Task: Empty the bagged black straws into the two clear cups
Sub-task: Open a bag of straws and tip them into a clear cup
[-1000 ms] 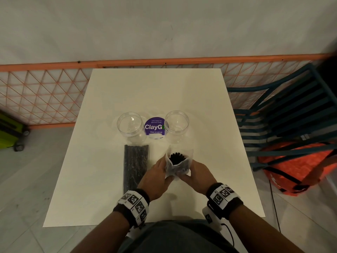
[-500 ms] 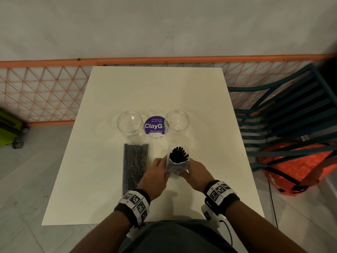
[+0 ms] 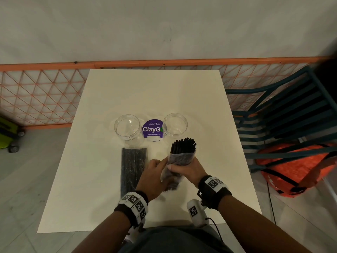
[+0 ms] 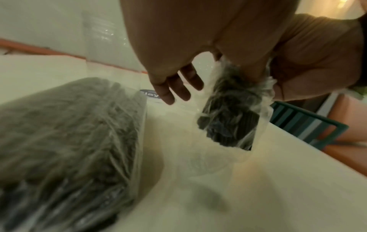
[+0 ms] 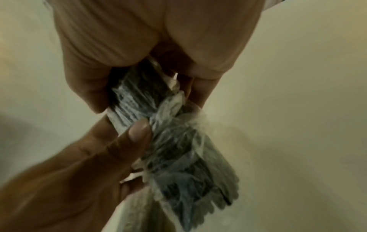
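Observation:
Two clear cups, the left cup [image 3: 127, 127] and the right cup [image 3: 175, 124], stand upright mid-table. My right hand [image 3: 184, 168] grips an opened clear bag [image 3: 179, 160] around its middle, just in front of the right cup. Black straws [image 3: 183, 146] stick out of the bag's mouth, tilted toward that cup. My left hand [image 3: 155, 173] pinches the bag's lower part; its thumb [image 5: 139, 129] presses on the plastic, and the bag's crumpled bottom end [image 4: 230, 120] hangs above the table. A second, sealed bag of black straws [image 3: 134, 167] lies flat in front of the left cup.
A purple round sticker [image 3: 152, 129] lies between the cups on the white table [image 3: 156, 92]. An orange mesh fence [image 3: 40, 95] runs behind. A dark teal slatted chair [image 3: 284, 114] and an orange bag [image 3: 295, 167] stand to the right of the table.
The held bag has tipped forward toward the right cup. The plastic has slid down, so the straws stick out further from its mouth. My right hand now wraps the bundle.

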{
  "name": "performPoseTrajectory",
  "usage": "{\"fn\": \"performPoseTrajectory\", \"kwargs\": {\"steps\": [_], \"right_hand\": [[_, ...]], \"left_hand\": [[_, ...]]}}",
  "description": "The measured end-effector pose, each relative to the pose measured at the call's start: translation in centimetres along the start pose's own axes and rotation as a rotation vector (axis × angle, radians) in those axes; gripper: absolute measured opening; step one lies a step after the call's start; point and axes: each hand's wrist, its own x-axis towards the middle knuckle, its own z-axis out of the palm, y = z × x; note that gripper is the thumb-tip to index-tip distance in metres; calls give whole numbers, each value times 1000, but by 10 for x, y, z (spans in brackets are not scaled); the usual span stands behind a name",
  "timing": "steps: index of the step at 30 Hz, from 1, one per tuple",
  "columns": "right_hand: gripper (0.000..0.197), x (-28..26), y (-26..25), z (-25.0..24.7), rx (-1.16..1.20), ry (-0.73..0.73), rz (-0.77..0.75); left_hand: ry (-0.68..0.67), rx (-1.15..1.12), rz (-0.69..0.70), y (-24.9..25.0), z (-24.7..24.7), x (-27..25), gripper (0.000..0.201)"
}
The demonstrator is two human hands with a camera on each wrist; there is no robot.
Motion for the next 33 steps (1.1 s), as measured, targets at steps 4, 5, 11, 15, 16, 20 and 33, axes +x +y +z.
{"fn": "performPoseTrajectory", "kwargs": {"steps": [4, 5, 11, 15, 16, 20, 33], "right_hand": [[35, -4, -26, -2, 284, 27, -28], [34, -4, -31, -1, 309, 25, -29], [37, -8, -43, 17, -28, -12, -155], [53, -9, -49, 15, -379, -36, -324], [61, -7, -52, 11, -474, -60, -353], [94, -7, -76, -17, -644, -163, -305], [50, -9, -121, -25, -1613, -177, -1388]], "left_hand": [[-120, -704, -93, 9, -11, -10, 111], [-133, -762, -101, 11, -13, -12, 104], [-61, -815, -84, 24, -17, -17, 60], [-83, -870, -101, 27, -30, -20, 46], [-103, -893, -109, 27, -34, -21, 43], [-223, -1068, -172, 24, -52, -22, 49], [-338, -940, -92, 50, -100, -14, 47]]}}
